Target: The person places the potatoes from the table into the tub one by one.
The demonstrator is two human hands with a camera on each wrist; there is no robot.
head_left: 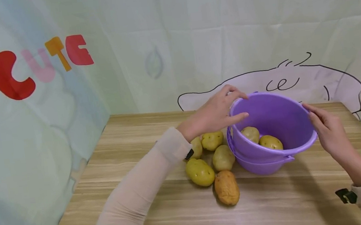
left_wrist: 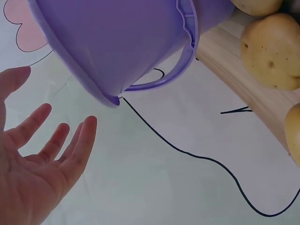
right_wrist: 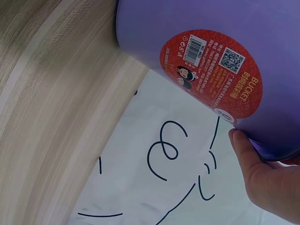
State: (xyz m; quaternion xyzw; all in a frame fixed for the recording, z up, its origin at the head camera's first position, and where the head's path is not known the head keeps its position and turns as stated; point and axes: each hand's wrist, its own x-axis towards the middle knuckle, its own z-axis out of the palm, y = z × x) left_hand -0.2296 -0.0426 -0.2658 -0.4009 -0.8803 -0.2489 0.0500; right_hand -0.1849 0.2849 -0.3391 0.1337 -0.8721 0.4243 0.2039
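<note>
A purple bucket (head_left: 260,165) stands on the wooden table, its mouth facing the head camera. Inside it lie two yellow potatoes, one pale potato (head_left: 250,134) and one with dark spots (head_left: 271,142). My right hand (head_left: 331,130) grips the rim on the right side, thumb against the outer wall beside the red label (right_wrist: 211,75). At the left rim hovers my left hand (head_left: 217,111), fingers spread and holding nothing; the left wrist view shows a gap between its fingertips and the bucket. The bucket's handle (left_wrist: 173,79) hangs down along the side.
Left of the bucket, several yellow potatoes (head_left: 200,172) lie clustered on the table (head_left: 165,218), one partly behind my left forearm. An orange-brown, wrinkled potato-shaped item (head_left: 227,188) is nearest the front. A printed cloth backdrop (head_left: 156,18) rises behind the table's back edge.
</note>
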